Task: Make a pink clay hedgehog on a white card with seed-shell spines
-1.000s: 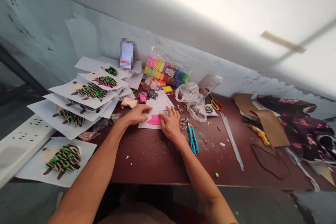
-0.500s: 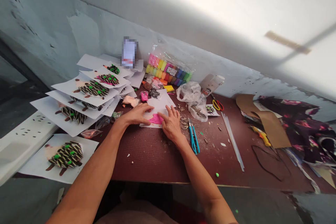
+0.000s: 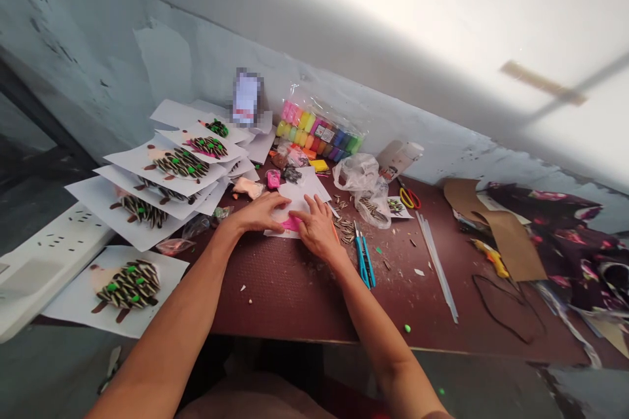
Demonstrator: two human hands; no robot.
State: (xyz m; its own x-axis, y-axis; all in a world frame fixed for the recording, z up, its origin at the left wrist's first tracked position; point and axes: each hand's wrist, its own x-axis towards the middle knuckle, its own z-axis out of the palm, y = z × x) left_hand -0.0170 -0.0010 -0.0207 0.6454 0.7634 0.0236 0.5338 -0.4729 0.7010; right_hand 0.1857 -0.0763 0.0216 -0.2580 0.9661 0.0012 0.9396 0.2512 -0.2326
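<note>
A sheet of white paper [image 3: 303, 191] lies on the brown table, with a flattened patch of pink clay [image 3: 291, 223] near its front edge. My left hand [image 3: 261, 212] rests at the paper's left side, fingers stretched and thumb apart from them. From the right, my right hand [image 3: 318, 228] reaches over the clay; its index finger touches the pink patch while the other fingers are spread on the paper. Part of the clay is hidden under my right hand. Beyond my left hand sit a lump of peach clay [image 3: 248, 188] and a wrapped pink lump [image 3: 273, 178].
Sunflower seeds [image 3: 348, 230], a blue cutter [image 3: 364, 258] and a plastic bag [image 3: 371, 193] lie right of the paper. Finished hedgehog pictures [image 3: 130, 285] are on the left, several more stacked behind. Scissors [image 3: 409, 197], clear glue sticks [image 3: 437, 268] and a clay pack [image 3: 319, 131] are farther off.
My right hand has shifted slightly left and covers more of the pink clay. My left hand stays in about the same place. The whole view has moved a little.
</note>
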